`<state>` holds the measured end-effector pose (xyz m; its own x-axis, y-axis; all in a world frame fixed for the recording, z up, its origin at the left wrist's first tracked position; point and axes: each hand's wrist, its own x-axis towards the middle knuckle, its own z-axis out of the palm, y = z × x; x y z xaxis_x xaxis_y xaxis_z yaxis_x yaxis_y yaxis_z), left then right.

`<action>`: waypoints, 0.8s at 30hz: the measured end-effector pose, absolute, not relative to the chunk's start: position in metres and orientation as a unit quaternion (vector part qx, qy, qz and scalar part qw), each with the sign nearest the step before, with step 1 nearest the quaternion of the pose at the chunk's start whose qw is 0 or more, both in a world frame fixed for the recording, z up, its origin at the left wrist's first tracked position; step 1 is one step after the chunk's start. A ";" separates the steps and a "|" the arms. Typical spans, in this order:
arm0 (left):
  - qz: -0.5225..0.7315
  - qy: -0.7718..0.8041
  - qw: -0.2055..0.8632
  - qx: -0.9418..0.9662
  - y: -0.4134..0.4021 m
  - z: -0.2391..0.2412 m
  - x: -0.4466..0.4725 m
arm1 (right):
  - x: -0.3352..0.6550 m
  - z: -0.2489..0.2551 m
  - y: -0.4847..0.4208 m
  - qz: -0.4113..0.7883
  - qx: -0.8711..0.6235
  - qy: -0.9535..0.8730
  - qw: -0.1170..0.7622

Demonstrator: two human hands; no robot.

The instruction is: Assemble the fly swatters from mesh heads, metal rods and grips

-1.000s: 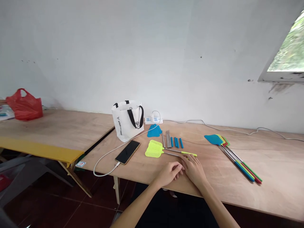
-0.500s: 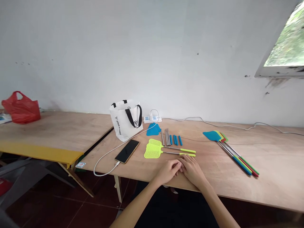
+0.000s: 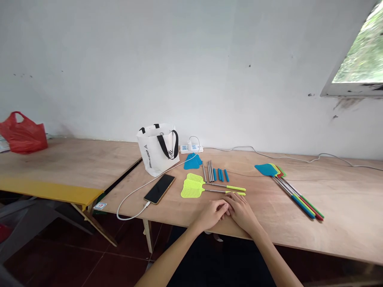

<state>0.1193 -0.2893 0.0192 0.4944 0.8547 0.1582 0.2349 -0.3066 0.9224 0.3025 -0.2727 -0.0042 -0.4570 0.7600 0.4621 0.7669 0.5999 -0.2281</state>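
Wooden table (image 3: 338, 199) | hands (image 3: 211, 213) (image 3: 243, 213) pressed together | nearer yellow handle (image 3: 241, 194) less covered than a second ago

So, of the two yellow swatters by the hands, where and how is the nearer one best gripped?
Probably the slim handle, from the near right side, with the right hand: the handle points right, its end showing beside that hand, whereas the swatter's head overlaps the other swatter.
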 end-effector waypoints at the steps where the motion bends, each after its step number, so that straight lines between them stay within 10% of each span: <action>1: 0.339 0.372 0.456 0.734 -0.290 0.019 0.119 | 0.302 -0.004 -0.273 -0.006 -0.448 -0.853 0.268; 24: 0.331 0.378 0.451 0.738 -0.289 0.018 0.120 | 0.308 -0.015 -0.266 -0.081 -0.517 -0.801 0.291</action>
